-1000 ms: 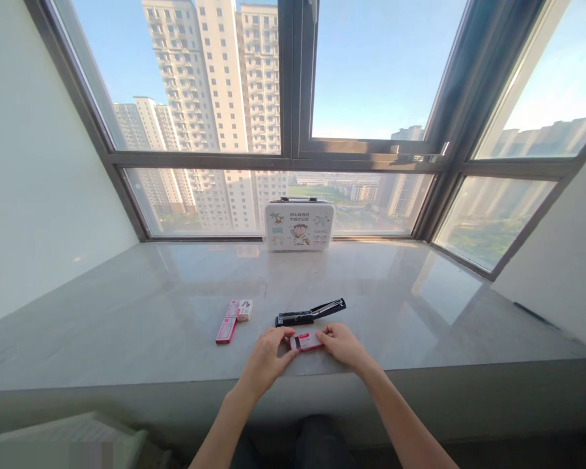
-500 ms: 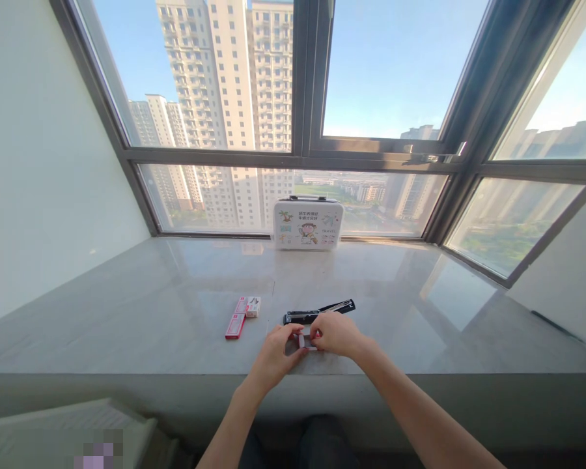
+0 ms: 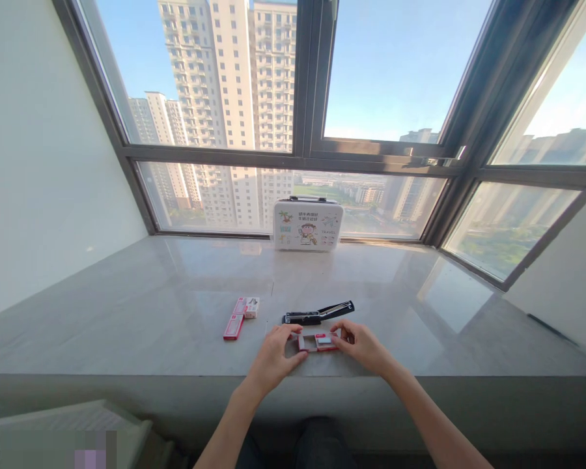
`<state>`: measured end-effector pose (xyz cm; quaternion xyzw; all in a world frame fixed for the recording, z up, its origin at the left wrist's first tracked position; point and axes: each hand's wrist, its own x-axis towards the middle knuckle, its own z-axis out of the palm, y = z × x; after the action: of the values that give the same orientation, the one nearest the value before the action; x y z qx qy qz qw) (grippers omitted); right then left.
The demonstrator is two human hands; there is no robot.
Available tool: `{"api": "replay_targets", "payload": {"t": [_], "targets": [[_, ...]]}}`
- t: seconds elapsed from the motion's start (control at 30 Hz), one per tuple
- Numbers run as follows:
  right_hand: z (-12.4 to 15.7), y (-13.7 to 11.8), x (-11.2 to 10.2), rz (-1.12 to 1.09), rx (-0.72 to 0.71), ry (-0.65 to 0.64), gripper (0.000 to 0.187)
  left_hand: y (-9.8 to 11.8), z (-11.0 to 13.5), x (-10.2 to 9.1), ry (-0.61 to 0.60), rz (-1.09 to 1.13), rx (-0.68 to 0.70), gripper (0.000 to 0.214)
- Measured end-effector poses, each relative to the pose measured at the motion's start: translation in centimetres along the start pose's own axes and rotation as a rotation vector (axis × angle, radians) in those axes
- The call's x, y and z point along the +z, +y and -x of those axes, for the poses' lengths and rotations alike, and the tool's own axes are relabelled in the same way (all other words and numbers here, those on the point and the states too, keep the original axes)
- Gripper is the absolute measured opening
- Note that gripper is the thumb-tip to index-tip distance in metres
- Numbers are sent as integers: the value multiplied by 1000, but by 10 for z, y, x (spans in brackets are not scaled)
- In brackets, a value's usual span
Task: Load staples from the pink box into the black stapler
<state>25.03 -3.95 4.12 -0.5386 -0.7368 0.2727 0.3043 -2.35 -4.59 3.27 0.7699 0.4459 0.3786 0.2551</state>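
Observation:
A small red and white staple box (image 3: 318, 347) lies on the sill with its tray slid partly out to the left. My left hand (image 3: 274, 352) pinches the tray's left end between thumb and fingers. At the opposite end, my right hand (image 3: 360, 345) has its thumb and fingertips closed on the box. A small grey piece, which may be a strip of staples, shows at the red part near the right fingers. Just beyond both hands rests a black stapler (image 3: 317, 314), opened out, with its metal channel showing on the raised right part.
Several small pink and white boxes (image 3: 234, 326) lie together to the left of the stapler. A white case (image 3: 308, 225) with cartoon prints stands against the window. The marble sill's front edge (image 3: 176, 374) runs below my hands; a dark thin object (image 3: 557, 329) lies far right.
My right hand has shifted right, from over the middle of the staple box to its right end, uncovering the red part and the grey piece. The left hand keeps its place.

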Motion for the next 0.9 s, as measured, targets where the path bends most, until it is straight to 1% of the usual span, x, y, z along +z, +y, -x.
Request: {"api": "replay_targets", "payload": {"t": [0.07, 0.13, 0.2, 0.27, 0.37, 0.4, 0.47, 0.53, 0.57, 0.63, 0.73, 0.83, 0.9], "targets": [[6, 10, -2, -27, 26, -13, 46, 0, -2, -1, 4, 12, -52, 39], [8, 11, -2, -20, 25, -54, 52, 1, -5, 2, -10, 30, -118, 32], [7, 6, 0, -4, 7, -89, 48, 5, -9, 9, -28, 58, -145, 24], [5, 0, 2, 4, -11, -105, 43, 9, -12, 18, -39, 86, -122, 17], [1, -9, 5, 32, -28, -100, 42, 10, -14, 25, -29, 86, -89, 16], [0, -11, 5, 51, -31, -90, 43, 8, -15, 24, 1, 59, -90, 18], [-3, -17, 7, 100, -33, -77, 42, -2, -19, 18, 113, -38, -110, 20], [-8, -23, 9, 164, -33, -87, 36, -14, -26, 9, 220, -164, -125, 27], [-11, -27, 11, 199, -37, -95, 32, -20, -30, 4, 237, -220, -123, 33], [-20, -35, 15, 257, -64, -95, 27, -29, -37, -2, 183, -290, -108, 36], [-39, -44, 20, 301, -118, -44, 26, -35, -45, -7, 59, -313, -104, 26], [-60, -47, 23, 329, -109, 7, 28, -36, -46, -7, 22, -299, -116, 26], [-73, -47, 26, 349, -95, -11, 29, -37, -46, -7, 15, -288, -123, 27]]}}
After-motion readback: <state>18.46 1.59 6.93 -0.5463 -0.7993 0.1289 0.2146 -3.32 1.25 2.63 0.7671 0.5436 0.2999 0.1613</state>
